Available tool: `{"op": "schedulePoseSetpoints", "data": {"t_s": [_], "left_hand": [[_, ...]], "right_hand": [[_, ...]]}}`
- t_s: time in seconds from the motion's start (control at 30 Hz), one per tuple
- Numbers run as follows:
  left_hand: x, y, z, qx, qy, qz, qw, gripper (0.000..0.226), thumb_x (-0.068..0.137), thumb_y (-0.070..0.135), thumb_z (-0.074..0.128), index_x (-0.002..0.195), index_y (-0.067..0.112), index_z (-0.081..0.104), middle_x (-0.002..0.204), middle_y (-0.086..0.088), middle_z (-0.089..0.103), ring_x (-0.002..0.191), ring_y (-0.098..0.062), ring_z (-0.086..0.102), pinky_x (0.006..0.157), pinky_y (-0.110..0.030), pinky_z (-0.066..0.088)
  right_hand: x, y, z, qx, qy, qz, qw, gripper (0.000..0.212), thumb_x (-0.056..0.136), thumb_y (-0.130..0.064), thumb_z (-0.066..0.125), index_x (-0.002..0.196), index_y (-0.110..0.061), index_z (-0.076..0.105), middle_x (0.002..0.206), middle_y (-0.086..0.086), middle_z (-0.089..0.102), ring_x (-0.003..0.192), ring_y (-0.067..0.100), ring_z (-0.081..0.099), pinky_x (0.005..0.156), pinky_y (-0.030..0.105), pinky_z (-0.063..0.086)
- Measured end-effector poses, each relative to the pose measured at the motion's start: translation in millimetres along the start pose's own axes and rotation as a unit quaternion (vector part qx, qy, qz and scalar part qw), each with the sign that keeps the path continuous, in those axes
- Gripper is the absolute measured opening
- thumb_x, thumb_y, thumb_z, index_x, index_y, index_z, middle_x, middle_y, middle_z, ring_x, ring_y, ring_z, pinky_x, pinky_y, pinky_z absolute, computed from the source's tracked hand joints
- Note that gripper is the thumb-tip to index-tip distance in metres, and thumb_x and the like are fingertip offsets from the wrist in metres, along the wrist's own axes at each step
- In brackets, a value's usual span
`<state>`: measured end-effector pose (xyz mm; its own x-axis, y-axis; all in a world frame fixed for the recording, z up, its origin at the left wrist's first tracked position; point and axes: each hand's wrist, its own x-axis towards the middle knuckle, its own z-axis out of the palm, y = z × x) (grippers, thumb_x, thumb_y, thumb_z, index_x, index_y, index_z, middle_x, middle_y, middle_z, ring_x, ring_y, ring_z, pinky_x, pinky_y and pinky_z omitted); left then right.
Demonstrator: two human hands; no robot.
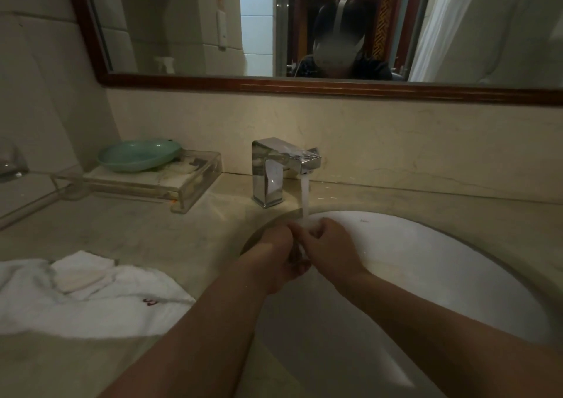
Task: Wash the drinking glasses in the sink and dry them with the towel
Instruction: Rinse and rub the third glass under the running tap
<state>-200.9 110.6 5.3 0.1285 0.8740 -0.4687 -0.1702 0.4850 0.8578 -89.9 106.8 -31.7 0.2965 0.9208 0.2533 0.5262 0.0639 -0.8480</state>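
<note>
Clear and wet, the drinking glass looks slippery and fragile, with left hand and right hand each in a curled grip round its sides.

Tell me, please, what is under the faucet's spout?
The left hand and right hand grip a drinking glass in the stream above the sink; fingers cover most of it.
</note>
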Motion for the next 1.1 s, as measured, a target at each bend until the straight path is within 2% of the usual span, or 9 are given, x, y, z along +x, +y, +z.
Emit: {"op": "schedulePoseSetpoints", "data": {"t_s": [0.1,0.2,0.33,0.47,0.57,0.7,0.8,0.97,1.1], "left_hand": [[-5,2,3,-0.016,-0.014,-0.024,0.999,0.029,0.101,0.032,0.055,0.087,0.009,0.065,0.065,-0.008,0.064,0.056,-0.022,0.055,0.050,-0.028,0.047],[-2,-1,6,-0.002,-0.019,-0.019,1.000,0.022,0.096,0.026,0.057,0.107,0.009,0.063,0.084,-0.011,0.058,0.064,-0.024,0.054,0.046,-0.027,0.048],[-1,-1,1,0.003,-0.031,-0.007,0.999,0.022,0.095,0.018,0.051,0.107,0.005,0.065,0.090,-0.015,0.061,0.065,-0.023,0.056,0.050,-0.029,0.049],[0,-2,0,0.027,-0.051,-0.010,0.998,0.040,0.105,0.035,0.047,0.116,0.005,0.071,0.084,-0.013,0.066,0.050,-0.020,0.061,0.047,-0.025,0.047],[-3,-3,3,0.069,-0.060,-0.003,0.996,0.041,0.091,0.040,0.062,0.111,0.006,0.071,0.089,-0.018,0.070,0.054,-0.024,0.060,0.044,-0.024,0.044],[1,-4,3,0.083,-0.015,0.007,0.996,0.022,0.093,0.025,0.053,0.086,0.007,0.064,0.080,-0.015,0.062,0.063,-0.028,0.057,0.045,-0.022,0.041],[2,-5,4,0.075,-0.019,0.008,0.997,0.018,0.091,0.019,0.051,0.090,0.007,0.065,0.087,-0.016,0.063,0.069,-0.027,0.057,0.043,-0.023,0.045],[-5,-4,2,0.071,-0.062,0.021,0.995,0.035,0.104,0.028,0.045,0.093,0.008,0.072,0.071,-0.012,0.071,0.059,-0.022,0.066,0.058,-0.030,0.048],[-10,-3,5,0.072,-0.068,0.028,0.995,0.044,0.108,0.040,0.039,0.101,0.010,0.071,0.079,-0.014,0.073,0.054,-0.020,0.067,0.051,-0.027,0.047]], "right_hand": [[5,-2,-6,0.003,0.021,0.020,1.000,0.043,0.103,-0.037,0.050,0.084,-0.003,0.068,0.081,0.014,0.069,0.077,0.029,0.066,0.066,0.033,0.048],[10,1,-13,-0.016,0.008,0.085,0.996,0.030,0.106,-0.019,0.045,0.107,0.002,0.065,0.100,0.020,0.070,0.091,0.032,0.069,0.076,0.038,0.054],[4,0,-18,0.102,-0.022,0.074,0.992,0.051,0.108,-0.044,0.038,0.086,-0.009,0.069,0.067,0.009,0.067,0.051,0.016,0.059,0.042,0.026,0.044],[1,5,-10,0.048,-0.037,0.006,0.998,0.048,0.093,-0.056,0.061,0.084,-0.009,0.068,0.072,0.010,0.070,0.057,0.023,0.064,0.048,0.028,0.045],[5,3,-11,0.073,-0.002,0.047,0.996,0.047,0.104,-0.041,0.047,0.091,-0.004,0.072,0.076,0.012,0.071,0.064,0.025,0.067,0.047,0.021,0.045],[12,-1,-17,0.067,-0.009,0.138,0.988,0.046,0.108,-0.032,0.036,0.099,0.004,0.063,0.080,0.014,0.060,0.055,0.016,0.052,0.046,0.025,0.040],[8,-1,-15,0.064,-0.051,0.124,0.989,0.047,0.108,-0.038,0.035,0.094,-0.004,0.064,0.072,0.013,0.063,0.056,0.020,0.058,0.050,0.027,0.042],[0,0,-12,0.083,-0.059,0.057,0.993,0.049,0.088,-0.057,0.066,0.090,-0.008,0.068,0.074,0.008,0.073,0.054,0.017,0.063,0.041,0.024,0.044],[4,5,-10,0.091,-0.010,0.068,0.993,0.048,0.104,-0.041,0.048,0.081,-0.005,0.069,0.062,0.010,0.067,0.043,0.014,0.055,0.039,0.025,0.041]]}}
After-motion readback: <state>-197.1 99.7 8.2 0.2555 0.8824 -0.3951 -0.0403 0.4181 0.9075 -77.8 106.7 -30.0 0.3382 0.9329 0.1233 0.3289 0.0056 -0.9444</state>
